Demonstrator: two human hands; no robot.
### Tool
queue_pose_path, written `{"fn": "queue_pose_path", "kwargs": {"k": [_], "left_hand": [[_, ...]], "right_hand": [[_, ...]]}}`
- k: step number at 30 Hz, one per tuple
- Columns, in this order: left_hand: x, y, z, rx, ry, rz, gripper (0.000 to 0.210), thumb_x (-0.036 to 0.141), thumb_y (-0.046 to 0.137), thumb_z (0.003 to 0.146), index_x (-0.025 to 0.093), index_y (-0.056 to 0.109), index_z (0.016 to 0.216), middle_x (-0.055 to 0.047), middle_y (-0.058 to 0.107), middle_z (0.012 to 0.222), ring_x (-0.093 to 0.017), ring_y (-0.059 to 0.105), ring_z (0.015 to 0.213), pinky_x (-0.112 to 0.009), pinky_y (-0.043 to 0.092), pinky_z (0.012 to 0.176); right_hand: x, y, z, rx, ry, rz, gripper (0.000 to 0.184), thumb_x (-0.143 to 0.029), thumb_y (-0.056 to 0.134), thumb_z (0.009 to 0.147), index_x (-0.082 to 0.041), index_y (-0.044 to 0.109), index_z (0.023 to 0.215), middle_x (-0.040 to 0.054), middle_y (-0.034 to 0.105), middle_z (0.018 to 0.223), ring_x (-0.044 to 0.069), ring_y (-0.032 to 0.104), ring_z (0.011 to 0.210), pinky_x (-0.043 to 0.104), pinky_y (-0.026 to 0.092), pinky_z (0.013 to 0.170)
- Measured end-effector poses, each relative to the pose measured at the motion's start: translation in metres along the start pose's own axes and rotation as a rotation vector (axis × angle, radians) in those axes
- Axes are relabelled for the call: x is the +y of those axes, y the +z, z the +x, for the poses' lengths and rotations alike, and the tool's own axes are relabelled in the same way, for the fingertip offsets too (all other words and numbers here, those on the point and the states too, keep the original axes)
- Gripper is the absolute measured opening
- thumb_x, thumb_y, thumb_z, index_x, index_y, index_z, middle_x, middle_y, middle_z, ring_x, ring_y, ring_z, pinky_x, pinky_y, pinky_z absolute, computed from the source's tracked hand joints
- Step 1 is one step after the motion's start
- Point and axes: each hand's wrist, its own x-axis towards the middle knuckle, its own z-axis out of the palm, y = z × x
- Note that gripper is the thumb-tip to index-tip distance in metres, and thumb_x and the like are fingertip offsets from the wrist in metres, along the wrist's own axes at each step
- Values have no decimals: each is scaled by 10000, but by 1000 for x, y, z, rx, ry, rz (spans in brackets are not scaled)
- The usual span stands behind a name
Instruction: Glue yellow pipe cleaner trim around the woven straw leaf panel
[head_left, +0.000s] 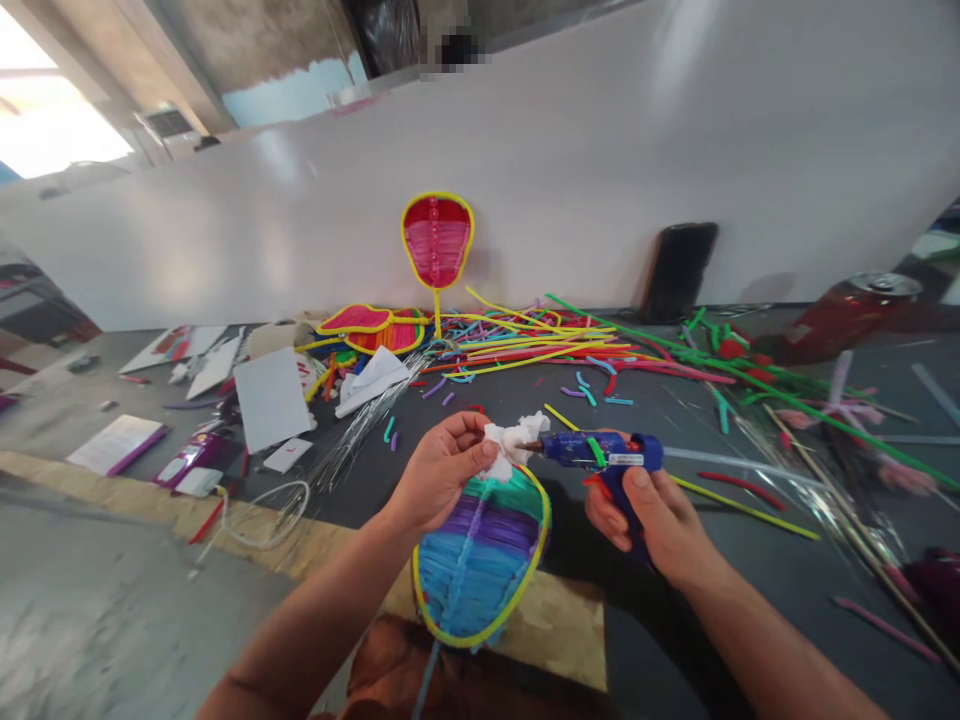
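Note:
My left hand (442,465) pinches a crumpled white tissue (504,450) between thumb and fingers. In my right hand (652,515) is a blue hot glue gun (581,450), pointing left with its nozzle tip against the tissue. A clear glue stick (739,462) sticks out from the gun's back end. Below both hands lies a leaf-shaped pipe cleaner piece (480,560), blue, purple and green with a yellow rim and a stem toward me. The tissue and left fingers cover its upper end.
A pink leaf-shaped piece (436,240) stands upright before the white partition (570,180). Loose pipe cleaners (540,345) are heaped at the back. A phone (681,272) leans on the partition; a red can (851,318) stands right. Cards (271,400) and a white cable (266,540) lie left.

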Motion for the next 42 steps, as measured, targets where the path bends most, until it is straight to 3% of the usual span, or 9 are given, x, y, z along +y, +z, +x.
{"fn": "queue_pose_path", "kwargs": {"k": [8,16,20,23,27,29,33,37,42], "left_hand": [[1,1,-2,-17,6,-14,357,250,826,647,148,588,893,14,610,687,-63,552,593,-152,389,555],[3,4,-4,25,27,-17,374,274,835,625,149,585,872,12,623,695,-63,547,586,-154,396,559],[1,1,0,33,71,65,369,309,804,654,159,563,889,12,618,717,-79,548,613,-174,406,578],[1,-9,6,94,178,312,305,328,735,710,177,555,904,12,606,745,-105,552,648,-205,424,602],[8,-41,15,279,467,1052,127,262,593,801,194,601,909,-37,645,889,-183,580,818,-303,438,776],[13,-62,19,313,515,1365,159,227,516,831,184,616,948,-82,657,970,-244,574,940,-369,417,867],[23,-91,22,219,439,1698,357,133,484,775,164,608,1108,-130,588,1205,-304,507,1137,-446,380,972],[25,-80,23,232,523,1661,364,193,490,812,182,597,1160,-122,547,1264,-290,466,1196,-457,344,1024],[6,-44,38,-272,427,1476,275,347,544,855,183,658,1046,-100,655,1045,-255,543,1042,-392,366,956]], "right_hand": [[-7,2,4,-28,11,-66,452,-583,389,916,-208,464,674,-42,427,468,92,341,405,252,256,429],[-6,-1,3,-33,80,-45,569,-605,322,917,-195,502,566,-18,392,422,116,314,424,268,211,453],[-9,-2,2,-29,112,67,597,-620,328,901,-188,562,562,-6,403,411,127,330,422,277,268,462],[-8,-5,3,38,157,177,529,-599,433,869,-164,641,652,44,561,554,146,482,508,295,408,538],[-7,-10,6,147,165,237,298,-487,630,789,-190,639,772,34,623,724,162,583,612,308,496,599],[-11,-13,8,210,131,196,285,-483,632,792,-199,610,773,20,609,708,155,583,591,294,496,554],[-23,-21,12,374,56,-98,375,-577,597,799,-208,577,862,17,627,666,146,560,510,261,436,446],[-22,-26,19,455,-8,-289,479,-611,690,702,-216,535,926,-7,649,623,151,586,513,273,481,504],[-10,-21,22,394,79,-307,515,-636,690,681,-200,531,905,18,683,678,170,638,588,314,532,584]]}}
